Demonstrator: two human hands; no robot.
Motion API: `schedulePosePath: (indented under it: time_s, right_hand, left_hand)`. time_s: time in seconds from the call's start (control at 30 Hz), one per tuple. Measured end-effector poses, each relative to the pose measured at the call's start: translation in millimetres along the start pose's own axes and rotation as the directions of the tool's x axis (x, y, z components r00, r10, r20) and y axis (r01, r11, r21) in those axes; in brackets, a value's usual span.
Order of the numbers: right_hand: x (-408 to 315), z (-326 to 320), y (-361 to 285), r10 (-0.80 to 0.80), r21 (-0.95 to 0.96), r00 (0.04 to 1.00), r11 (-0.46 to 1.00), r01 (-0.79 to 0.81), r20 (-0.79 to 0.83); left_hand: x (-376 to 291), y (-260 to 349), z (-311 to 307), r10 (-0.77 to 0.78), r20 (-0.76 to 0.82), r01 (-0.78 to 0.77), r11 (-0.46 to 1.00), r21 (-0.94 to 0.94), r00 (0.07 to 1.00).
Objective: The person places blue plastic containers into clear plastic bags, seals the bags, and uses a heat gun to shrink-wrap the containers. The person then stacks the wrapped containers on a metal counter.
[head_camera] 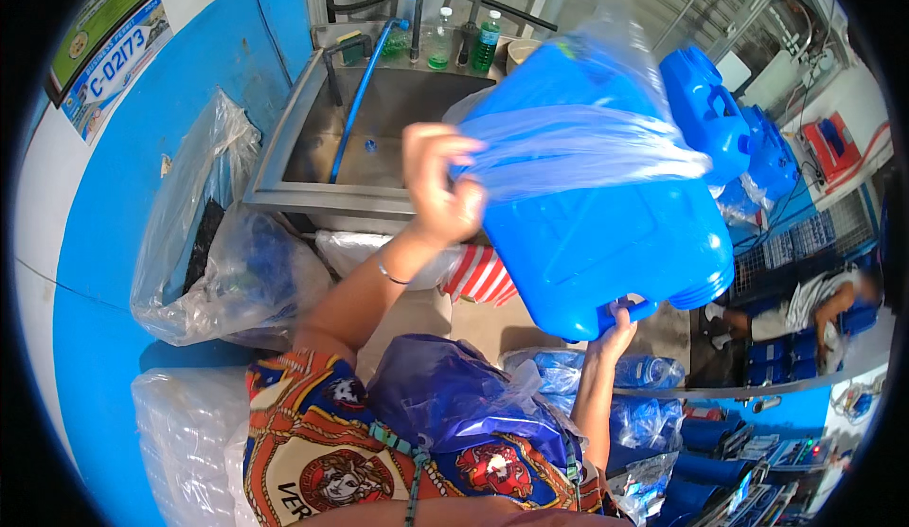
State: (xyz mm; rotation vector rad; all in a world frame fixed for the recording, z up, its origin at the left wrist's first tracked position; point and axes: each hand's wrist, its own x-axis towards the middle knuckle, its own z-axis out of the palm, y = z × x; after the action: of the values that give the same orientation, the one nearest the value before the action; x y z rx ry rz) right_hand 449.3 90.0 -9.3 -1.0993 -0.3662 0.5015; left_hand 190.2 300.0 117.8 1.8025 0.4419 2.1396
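Note:
A large blue plastic water jug [603, 243] is tilted in front of me, with its threaded neck at the lower right. My right hand [619, 332] grips its moulded handle [632, 310] from below. A clear plastic bag [575, 147] covers the jug's far part and lies bunched in a band across its middle. At the left end of that band is my left hand [444, 186], blurred, with fingers curled and the thumb below. Its fingertips are against the bag's edge or very close to it; whether they pinch the film cannot be made out.
Behind the jug is a stainless steel sink [284, 186] with a blue pipe [358, 108] and bottles of green liquid [487, 40]. More blue jugs [703, 115] stand at right. Bagged bottles [188, 442] and a plastic sack [248, 271] lie left. A person [809, 303] is farther right.

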Motion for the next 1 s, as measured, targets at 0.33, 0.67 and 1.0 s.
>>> schedulePosePath:
  time_s: [0.33,0.67,1.0]
  right_hand:
    - [21.6,34.5,29.1,0.212,0.322,0.953,0.906,-0.274,0.217]
    - [44.9,70.9,56.1,0.308,0.404,0.886,0.803,-0.437,0.345]
    - [87.0,152.5,79.0,0.451,0.298,0.774,0.740,-0.603,0.445]
  left_hand:
    - [-58.5,-100.6,12.8,-0.396,0.003,0.376,0.874,0.308,0.918]
    - [-105.1,41.2,34.0,0.002,0.800,-0.054,0.998,0.038,0.600]
    - [8.6,-1.7,-32.4,-0.169,0.160,0.137,0.971,0.197,0.972]
